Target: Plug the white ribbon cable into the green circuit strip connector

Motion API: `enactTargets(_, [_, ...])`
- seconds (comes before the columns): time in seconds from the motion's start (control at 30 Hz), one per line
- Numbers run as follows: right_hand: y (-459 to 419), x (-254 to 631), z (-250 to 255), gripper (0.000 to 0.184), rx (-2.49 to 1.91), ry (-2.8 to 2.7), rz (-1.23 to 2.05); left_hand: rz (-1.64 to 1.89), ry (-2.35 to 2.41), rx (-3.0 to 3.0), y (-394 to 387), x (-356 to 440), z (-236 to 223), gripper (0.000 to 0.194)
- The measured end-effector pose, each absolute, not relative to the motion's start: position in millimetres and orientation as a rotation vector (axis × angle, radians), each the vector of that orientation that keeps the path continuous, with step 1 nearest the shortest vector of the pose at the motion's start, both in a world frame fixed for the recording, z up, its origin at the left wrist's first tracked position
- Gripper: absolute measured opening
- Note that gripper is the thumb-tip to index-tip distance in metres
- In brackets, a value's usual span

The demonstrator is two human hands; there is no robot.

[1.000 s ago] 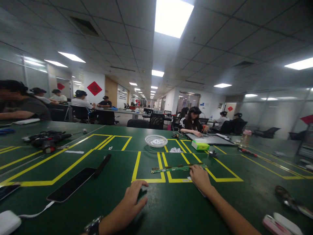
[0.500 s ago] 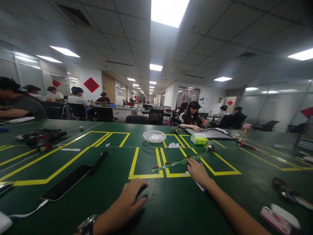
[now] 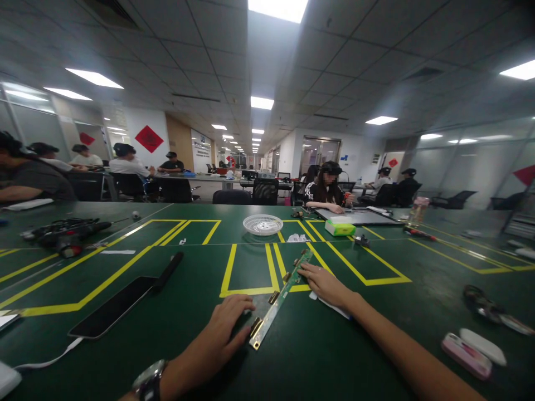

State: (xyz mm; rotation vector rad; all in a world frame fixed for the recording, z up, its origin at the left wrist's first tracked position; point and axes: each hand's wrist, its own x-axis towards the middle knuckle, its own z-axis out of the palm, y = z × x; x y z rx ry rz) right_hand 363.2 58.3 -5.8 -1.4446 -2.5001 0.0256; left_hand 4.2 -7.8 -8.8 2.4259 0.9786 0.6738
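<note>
A long narrow green circuit board strip [image 3: 281, 297] lies slanted on the green table [image 3: 334, 356], from the yellow-taped boxes down toward me. My right hand [image 3: 324, 285] rests on the table with its fingertips against the strip's far part, fingers stretched out. My left hand [image 3: 223, 326], with a watch on its wrist, lies palm down beside the strip's near end, fingers loosely curved on the table and nothing visibly in them.
A dark phone [image 3: 112, 306] with a white cable and a black bar [image 3: 169, 269] lie to the left. A white mesh bowl [image 3: 263, 224] and a green-white box [image 3: 340, 226] stand farther back. Tools lie at far left, pink and white items [image 3: 472, 351] at right. Other people sit at neighbouring tables.
The circuit board strip swung from lying crosswise in the yellow boxes to pointing toward me; its near end now lies by my left hand. My right hand slid slightly left with it.
</note>
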Motion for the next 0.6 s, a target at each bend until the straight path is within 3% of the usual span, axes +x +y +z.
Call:
enactTargets(0.33, [18.3,278.6,10.0,0.046,-0.791,-2.696,0.241,0.542,0.826,2.698,-17.1,10.6,-4.2,0.049])
enactTargets(0.43, [16.8,278.0,7.9,0.042,-0.879,-2.574,0.184,0.465,0.813,2.719,-15.3,9.6,-6.3,0.048])
enactTargets(0.6, [23.7,283.3,-4.0,0.018,-1.173,-2.313,-0.025,0.406,0.796,2.720,-16.3,9.5,1.0,0.044])
